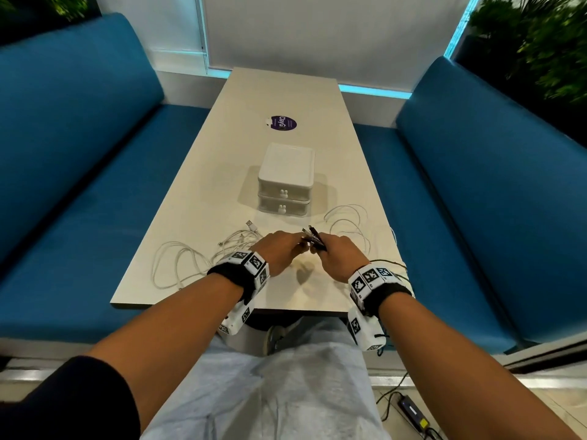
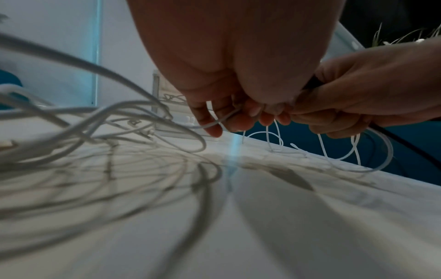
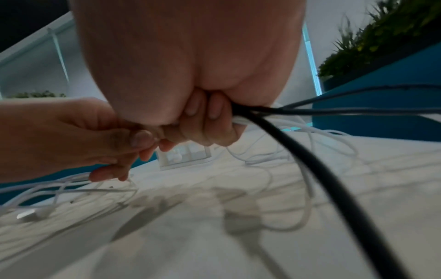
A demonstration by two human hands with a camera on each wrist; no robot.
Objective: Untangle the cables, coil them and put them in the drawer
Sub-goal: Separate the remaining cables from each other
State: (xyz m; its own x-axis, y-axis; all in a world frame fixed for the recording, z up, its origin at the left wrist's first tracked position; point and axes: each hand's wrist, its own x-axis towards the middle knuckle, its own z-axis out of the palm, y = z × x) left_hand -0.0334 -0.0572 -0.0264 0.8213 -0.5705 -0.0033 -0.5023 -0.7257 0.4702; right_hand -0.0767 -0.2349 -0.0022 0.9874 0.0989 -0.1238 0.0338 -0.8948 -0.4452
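A long pale worktop is flanked by blue benches on the left and right, with a wall at its far end. Both hands are held just above the near part of the worktop, almost touching. The left hand is curled in a grip on a thin white cable; the right hand is closed in a grip around black cable and white strands, with plug ends seen sticking out beyond the fingers. More white cable is spread in loose loops on the near left, close to the left edge, and further loops lie on the right, reaching the right edge. The black cable is trailed off over the near right corner. A white drawer unit of two closed drawers is set on the midline just beyond the hands, with bare worktop left on either side. Farther off, a round purple sticker is seen, and the far half of the worktop lies open behind it.
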